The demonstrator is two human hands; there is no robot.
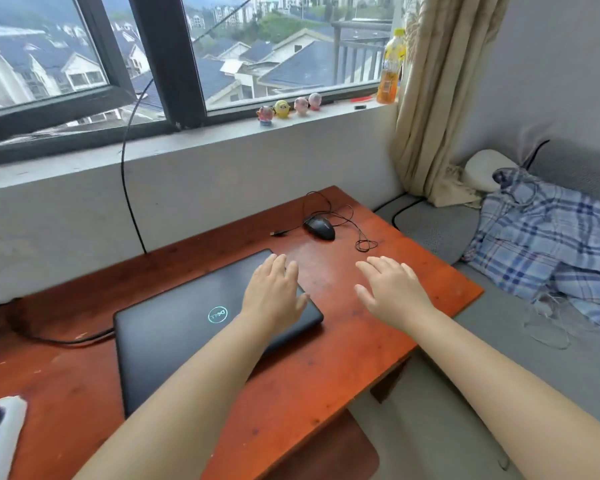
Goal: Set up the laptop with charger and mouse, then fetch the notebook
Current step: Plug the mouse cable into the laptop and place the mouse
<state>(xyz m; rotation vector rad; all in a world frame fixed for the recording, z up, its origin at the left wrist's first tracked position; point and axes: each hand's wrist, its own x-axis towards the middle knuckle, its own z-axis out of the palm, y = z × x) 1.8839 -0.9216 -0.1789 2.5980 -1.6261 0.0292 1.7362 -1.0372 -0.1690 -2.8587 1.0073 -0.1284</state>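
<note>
A black Dell laptop point(187, 327) lies closed on the reddish wooden desk point(326, 368). My left hand point(274, 292) rests flat on its right far corner, fingers straight. My right hand point(392, 292) hovers open over bare desk to the right of the laptop, holding nothing. A black wired mouse point(319, 227) sits farther back, its thin cable point(347, 216) looped loosely and its USB plug point(278, 233) lying free on the desk. A black charger cable point(66, 339) runs across the desk to the laptop's left edge. No notebook is in view.
A black cable point(125, 188) hangs from the window sill down behind the desk. Small toy figures point(288, 108) and a drink bottle point(390, 71) stand on the sill. A curtain point(437, 98), a plaid cloth point(541, 237) and a grey couch point(499, 358) lie right. A white object point(0, 434) sits at bottom left.
</note>
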